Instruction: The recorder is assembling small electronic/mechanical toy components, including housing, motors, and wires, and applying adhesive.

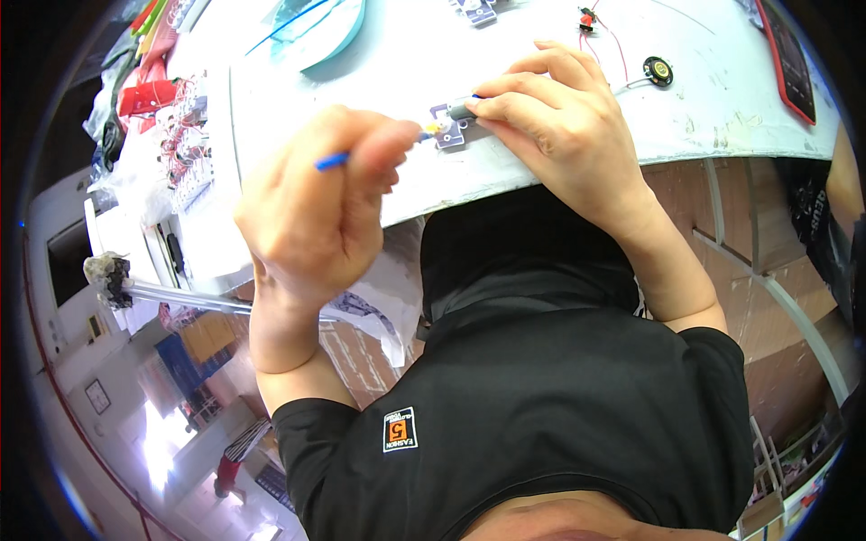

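My left hand is closed round a thin blue stick, whose back end sticks out past the fingers. Its front end, blurred, meets a small purple-and-white plastic part close to the table's front edge. My right hand pinches a small grey cylinder between thumb and fingertips, right at that plastic part. A bit of blue shows by the right fingertips. Whether the cylinder is seated in the part I cannot tell.
A turquoise tray lies at the back left. Farther right are another purple part, a red-and-black component with wires, a round black speaker and a red-edged phone. Wired pieces crowd the left side. Someone's arm shows far right.
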The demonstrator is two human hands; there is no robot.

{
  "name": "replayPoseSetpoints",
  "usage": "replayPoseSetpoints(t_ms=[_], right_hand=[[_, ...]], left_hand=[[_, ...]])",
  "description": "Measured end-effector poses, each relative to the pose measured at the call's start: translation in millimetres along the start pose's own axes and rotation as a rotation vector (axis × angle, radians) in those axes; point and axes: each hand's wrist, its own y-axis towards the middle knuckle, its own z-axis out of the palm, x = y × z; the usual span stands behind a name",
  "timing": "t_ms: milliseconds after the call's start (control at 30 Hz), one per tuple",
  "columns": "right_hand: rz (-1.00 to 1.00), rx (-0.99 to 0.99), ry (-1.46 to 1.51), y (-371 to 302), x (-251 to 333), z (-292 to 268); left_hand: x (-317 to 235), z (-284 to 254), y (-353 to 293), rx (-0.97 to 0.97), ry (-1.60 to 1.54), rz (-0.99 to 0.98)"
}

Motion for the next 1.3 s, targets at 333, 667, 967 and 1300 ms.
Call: replayPoseSetpoints(t_ms=[333, 667, 967, 1300], right_hand=[[0.005, 0.012, -0.003, 1.6, -0.2, -0.5], [-0.05, -0.022, -0.026, 2.9, -0.3, 0.8], [-0.053, -0.016, -0.037, 1.8, -2.6, 1.3], [-0.045, 0.005, -0.051, 2.1, -0.9, 0.6]], left_hand=[[3.3, 0.0, 1.7, -0.069, -0.09, -0.038], [3.5, 4.1, 17.1, 0.02, 0.003, 0.094], [-0.5, -0.9, 7.0, 0.09, -0.034, 0.18], [1.6, -6.1, 1.2, 0.036, -0.062, 0.179]])
